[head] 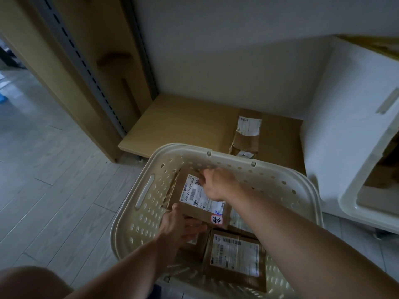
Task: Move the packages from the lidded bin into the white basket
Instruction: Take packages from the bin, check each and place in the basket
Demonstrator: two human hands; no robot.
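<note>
1. Head view: left hand (181, 225) grips the labelled cardboard package's (203, 199) near corner.
2. Right hand (216, 184) pinches its far edge inside the white basket (133, 214).
3. Step: placing. Next, judged: release, return to the lidded bin (349, 160).

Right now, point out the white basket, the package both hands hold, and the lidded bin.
white basket (144, 192), head view, left wall by handle slot
package (194, 194), head view, shipping label
lidded bin (345, 134), head view, white lid
</note>
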